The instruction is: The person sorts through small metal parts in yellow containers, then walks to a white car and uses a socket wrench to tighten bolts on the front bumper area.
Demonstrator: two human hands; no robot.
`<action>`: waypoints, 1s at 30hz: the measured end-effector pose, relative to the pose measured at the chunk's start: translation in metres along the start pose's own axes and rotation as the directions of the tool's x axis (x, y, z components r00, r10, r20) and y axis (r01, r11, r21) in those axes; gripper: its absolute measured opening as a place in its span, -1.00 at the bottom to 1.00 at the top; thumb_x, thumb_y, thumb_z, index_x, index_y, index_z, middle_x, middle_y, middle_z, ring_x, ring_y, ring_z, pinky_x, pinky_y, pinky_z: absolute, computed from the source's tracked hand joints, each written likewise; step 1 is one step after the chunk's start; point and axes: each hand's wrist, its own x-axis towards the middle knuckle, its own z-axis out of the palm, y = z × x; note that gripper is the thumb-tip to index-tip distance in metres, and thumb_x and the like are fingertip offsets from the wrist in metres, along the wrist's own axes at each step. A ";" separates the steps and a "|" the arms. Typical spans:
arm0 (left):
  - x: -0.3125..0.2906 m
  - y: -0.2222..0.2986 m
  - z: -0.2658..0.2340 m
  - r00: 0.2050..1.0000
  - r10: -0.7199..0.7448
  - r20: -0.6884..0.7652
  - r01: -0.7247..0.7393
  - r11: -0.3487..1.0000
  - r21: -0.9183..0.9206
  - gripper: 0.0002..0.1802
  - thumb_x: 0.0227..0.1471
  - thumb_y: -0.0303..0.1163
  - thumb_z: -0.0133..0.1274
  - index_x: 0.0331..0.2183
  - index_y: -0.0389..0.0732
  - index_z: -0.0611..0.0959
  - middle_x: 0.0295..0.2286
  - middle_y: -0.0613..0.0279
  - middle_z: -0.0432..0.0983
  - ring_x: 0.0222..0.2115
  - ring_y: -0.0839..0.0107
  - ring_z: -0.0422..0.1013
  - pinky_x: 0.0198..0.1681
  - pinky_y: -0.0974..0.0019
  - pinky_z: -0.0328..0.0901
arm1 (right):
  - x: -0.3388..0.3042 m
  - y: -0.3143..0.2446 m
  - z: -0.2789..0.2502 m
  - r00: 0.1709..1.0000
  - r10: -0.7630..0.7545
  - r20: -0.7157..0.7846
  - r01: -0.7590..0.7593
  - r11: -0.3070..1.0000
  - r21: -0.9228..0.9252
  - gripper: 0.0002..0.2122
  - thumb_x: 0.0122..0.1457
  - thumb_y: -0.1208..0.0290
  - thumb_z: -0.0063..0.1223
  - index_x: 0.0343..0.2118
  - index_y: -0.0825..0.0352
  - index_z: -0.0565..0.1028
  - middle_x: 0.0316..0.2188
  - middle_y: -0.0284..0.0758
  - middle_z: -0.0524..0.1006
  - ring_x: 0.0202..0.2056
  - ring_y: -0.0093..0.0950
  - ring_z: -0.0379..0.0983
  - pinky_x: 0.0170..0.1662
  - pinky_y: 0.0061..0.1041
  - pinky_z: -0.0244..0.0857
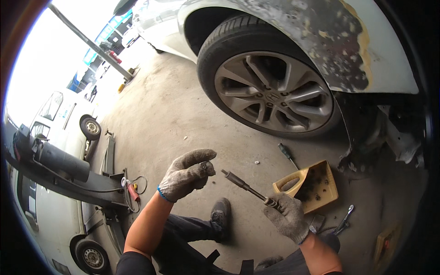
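My right hand (288, 219), in a grey-white knit glove, is closed round the near end of a long metal socket extension bar (245, 185). A thicker dark sleeve with a narrow tip forms the bar's far end, which points up and left. Facing that tip across a small gap is my left hand (185, 176), in a soiled glove with a blue cuff. Its fingers are curled together, with a small dark piece at the fingertips that I cannot make out. By my right hand lies a yellow cut-down plastic jug (330, 201) with small dark fasteners inside.
A car's front wheel (275, 94) stands ahead, beneath a patchily sanded fender (339, 41). A screwdriver (286, 152) touches the floor behind the jug; a ratchet (344, 219) lies right of it. Leftward are a lift arm (68, 174), a red-handled gauge (132, 189) and a white van (50, 215).
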 end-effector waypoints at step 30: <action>0.024 -0.003 0.026 0.994 0.006 0.107 -0.049 0.913 0.406 -0.62 0.13 -0.56 0.14 0.02 -0.26 0.62 -0.20 0.23 0.59 -0.30 0.56 0.47 -0.22 0.45 0.43 | 0.002 0.018 -0.018 0.961 -0.264 -0.085 0.216 0.904 -0.369 -0.68 -0.03 0.62 0.21 -0.16 0.29 0.51 -0.30 -0.20 0.51 -0.22 -0.26 0.48 -0.16 -0.37 0.38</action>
